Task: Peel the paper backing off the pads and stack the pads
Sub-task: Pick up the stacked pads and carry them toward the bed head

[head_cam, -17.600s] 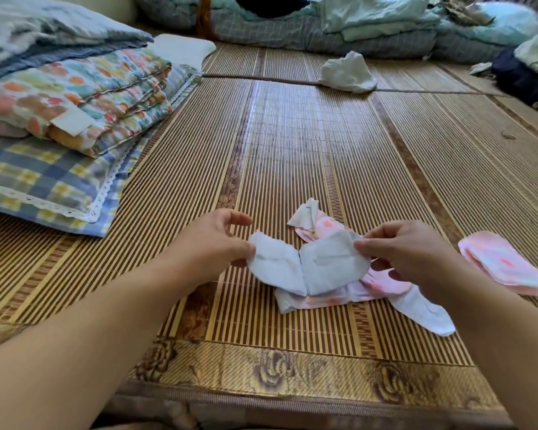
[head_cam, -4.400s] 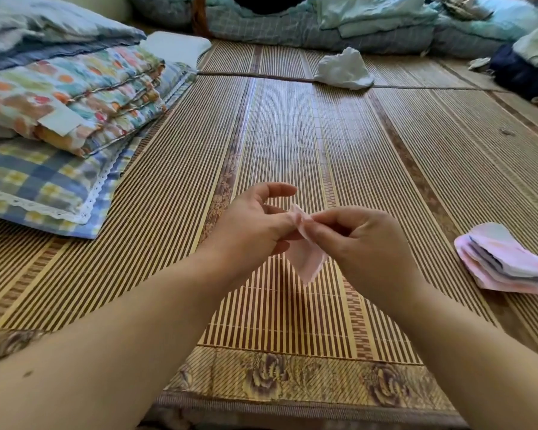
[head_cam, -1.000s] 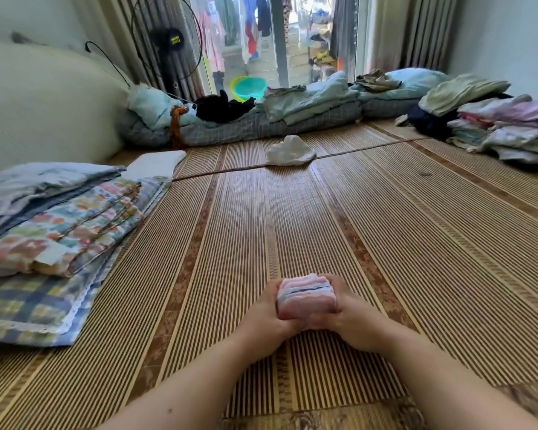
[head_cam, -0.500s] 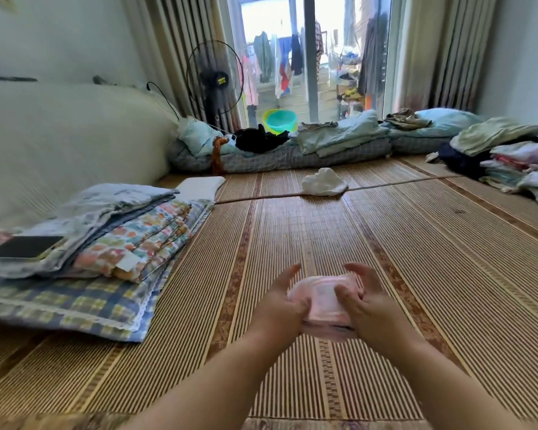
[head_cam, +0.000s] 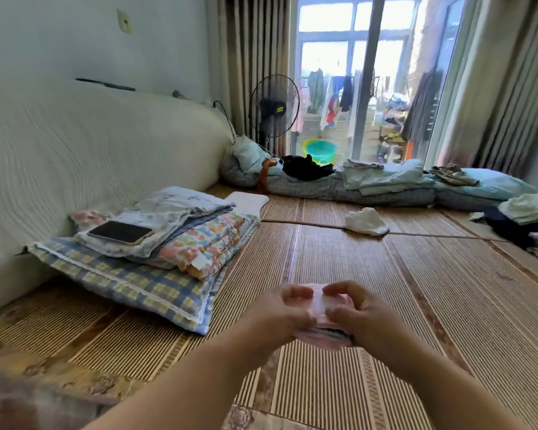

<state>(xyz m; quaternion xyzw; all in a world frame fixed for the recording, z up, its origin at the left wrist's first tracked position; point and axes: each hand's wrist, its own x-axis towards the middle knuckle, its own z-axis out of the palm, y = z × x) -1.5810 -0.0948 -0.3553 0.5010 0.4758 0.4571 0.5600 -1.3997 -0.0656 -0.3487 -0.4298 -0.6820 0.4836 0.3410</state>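
A stack of pink pads (head_cam: pixel 320 309) sits between my two hands, just above the woven mat (head_cam: pixel 370 274). My left hand (head_cam: pixel 280 315) clasps its left side, fingers curled over the top. My right hand (head_cam: pixel 361 318) clasps the right side, fingertips pressing on the top pad. The stack's layered front edge (head_cam: pixel 323 335) shows below my thumbs. Most of the stack is covered by my fingers.
Folded quilts and a checked pillow (head_cam: pixel 131 280) lie at the left with a phone (head_cam: pixel 120 232) on top. A white cloth (head_cam: pixel 366 226) lies farther out on the mat. Bedding (head_cam: pixel 385 184) lines the window side, clothes piles (head_cam: pixel 528 218) the right, a fan (head_cam: pixel 274 110) stands behind.
The loose pads were gathered into one stack held in both hands. The view tilted up and left, and my fingers closed further over the stack's top.
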